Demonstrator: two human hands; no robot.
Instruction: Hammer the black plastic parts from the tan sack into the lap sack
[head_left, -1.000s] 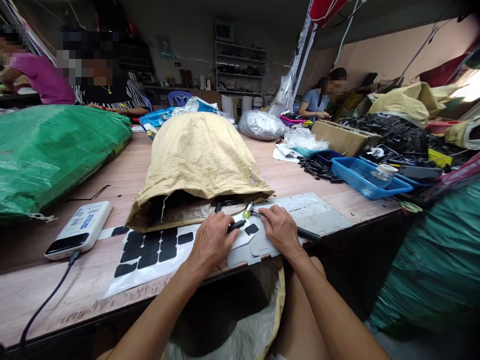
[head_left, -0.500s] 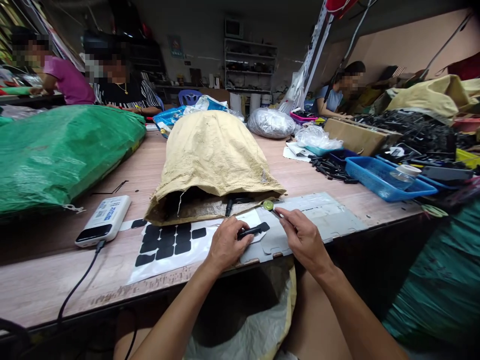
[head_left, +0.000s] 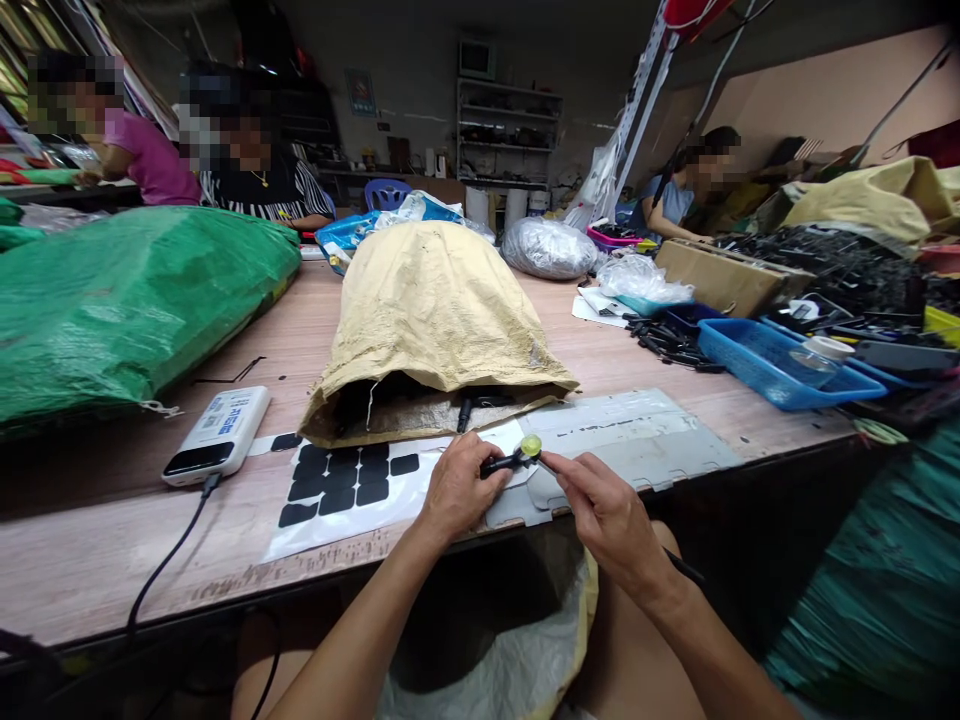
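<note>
My left hand (head_left: 459,488) is closed around a slim black rod-like part (head_left: 498,465), held just above the table's front edge. My right hand (head_left: 611,508) pinches a thin tool, its shaft mostly covered by the fingers. A round yellow-green piece (head_left: 531,445) shows at the tool's tip, against the right end of the black part; whether they touch I cannot tell. Beneath the hands lies a grey board (head_left: 637,440). To the left is a white sheet with black rounded-square stickers (head_left: 341,480). Behind the hands, a tan woven sack (head_left: 442,310) gapes open, with a black part (head_left: 465,412) at its mouth.
A white power bank (head_left: 217,430) with a cable sits left, near a big green sack (head_left: 135,300). Blue trays (head_left: 780,385) and heaped black parts (head_left: 832,260) stand right. Another open sack (head_left: 577,620) hangs below the table edge. Several people sit farther back.
My right hand has brought the tool's yellow-green tip left and down to the end of the black part. My left hand keeps its hold; the view has shifted slightly.
</note>
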